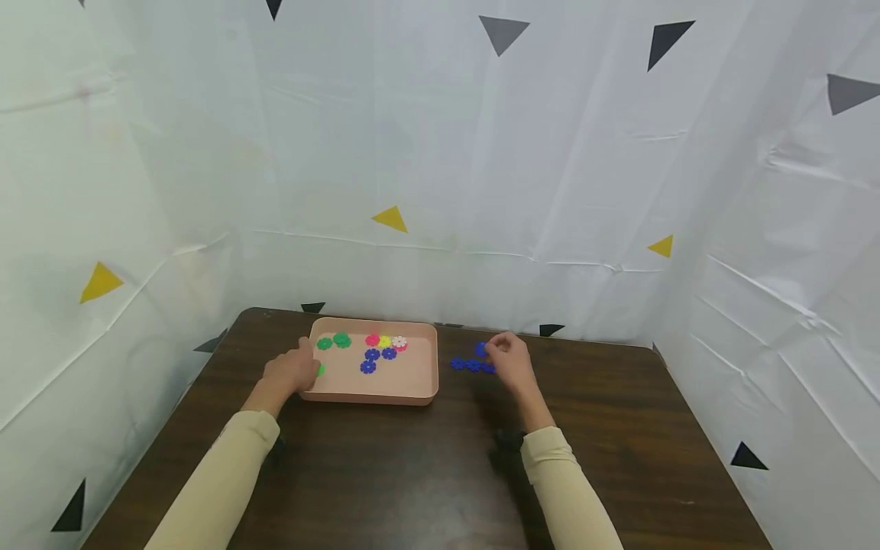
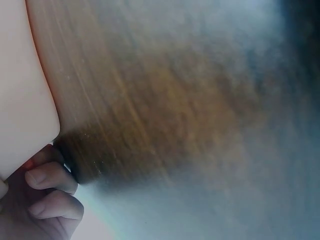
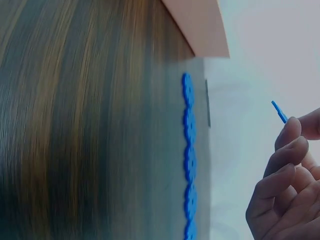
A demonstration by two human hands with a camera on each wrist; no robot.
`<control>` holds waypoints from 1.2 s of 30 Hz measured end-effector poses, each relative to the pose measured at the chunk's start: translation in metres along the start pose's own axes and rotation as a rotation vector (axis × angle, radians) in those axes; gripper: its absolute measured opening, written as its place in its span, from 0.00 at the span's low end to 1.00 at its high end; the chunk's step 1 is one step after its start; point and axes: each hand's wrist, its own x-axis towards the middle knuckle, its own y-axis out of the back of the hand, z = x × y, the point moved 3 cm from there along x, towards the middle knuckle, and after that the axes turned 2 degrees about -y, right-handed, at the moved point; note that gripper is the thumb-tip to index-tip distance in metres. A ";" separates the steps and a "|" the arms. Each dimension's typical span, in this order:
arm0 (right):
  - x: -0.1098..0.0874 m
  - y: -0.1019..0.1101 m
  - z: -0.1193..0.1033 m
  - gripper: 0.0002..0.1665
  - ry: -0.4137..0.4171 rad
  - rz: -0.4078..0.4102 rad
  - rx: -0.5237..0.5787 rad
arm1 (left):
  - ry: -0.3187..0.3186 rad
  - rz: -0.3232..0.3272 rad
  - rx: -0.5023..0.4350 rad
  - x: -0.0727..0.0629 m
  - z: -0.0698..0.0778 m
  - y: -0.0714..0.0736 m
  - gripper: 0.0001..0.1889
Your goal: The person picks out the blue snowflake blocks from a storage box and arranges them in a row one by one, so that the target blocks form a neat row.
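Thumb and fingertips of my right hand (image 1: 512, 365) pinch a blue flower-shaped disc (image 3: 278, 111), raised off the table. Below it lies a row of linked blue flower discs (image 3: 190, 162), to the right of the pink tray (image 1: 406, 382). My left hand (image 1: 289, 370) grips the tray's left rim, with its fingers (image 2: 52, 176) curled at the corner in the left wrist view. Beside that hand, a light green disc (image 1: 320, 370) shows partly. Inside the tray lie green discs (image 1: 341, 340), several blue discs (image 1: 372, 354), and pink, yellow and white ones (image 1: 386, 342).
The dark wooden table (image 1: 385, 473) has its far edge just behind the tray and the blue row. A white curtain (image 1: 440, 153) with coloured triangles hangs behind the table and along both sides.
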 end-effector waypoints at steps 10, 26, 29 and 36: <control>0.003 0.025 0.012 0.11 -0.046 0.061 0.011 | 0.015 -0.011 0.007 0.003 0.001 0.001 0.32; 0.004 0.061 0.034 0.13 -0.123 0.110 0.022 | 0.025 -0.030 0.006 0.001 0.001 0.002 0.34; 0.004 0.067 0.038 0.13 -0.139 0.115 0.019 | 0.022 -0.027 0.004 0.001 0.002 0.002 0.33; 0.005 0.078 0.053 0.15 -0.167 0.117 -0.016 | 0.026 -0.027 0.002 0.002 0.002 0.002 0.33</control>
